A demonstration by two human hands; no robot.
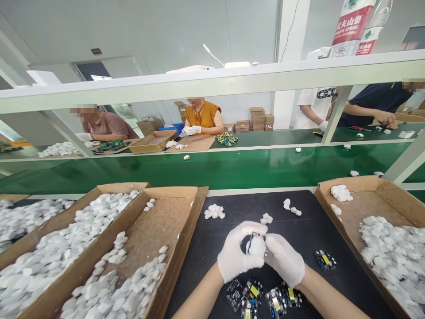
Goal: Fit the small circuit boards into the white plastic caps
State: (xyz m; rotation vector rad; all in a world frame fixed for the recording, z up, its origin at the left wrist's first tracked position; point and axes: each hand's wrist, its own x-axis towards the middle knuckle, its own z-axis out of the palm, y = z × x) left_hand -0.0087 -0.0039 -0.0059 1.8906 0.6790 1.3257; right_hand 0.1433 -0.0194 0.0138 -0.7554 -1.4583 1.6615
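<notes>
Circuit board with a white lump on it [256,248] sits between the two gloved hands, just above the black mat [245,201]. The left hand [236,254] is curled part-way closed around it, fingers above and below with the board held between. The right hand [286,262] bends in from the other side, its fingertips at the board's right edge; whether they pinch it or only steady it, I cannot tell.

Just below the hands, a group of loose boards [254,291] crowds the near part of the mat, leaving little room there. Another board [325,260] lies apart, to the right of the right hand. Small white pieces [266,219] lie just beyond the fingertips, with a white cluster [214,212] toward the far left corner and a short string of white bits [292,208] toward the far right.

Bare mat opens on either side of the forearms and between these far groups. A cardboard tray [182,243] of white lumps bounds the left edge, a second tray [368,199] the right. Along the far edge runs a pale rail [259,191], and beyond it the green belt [219,170].
</notes>
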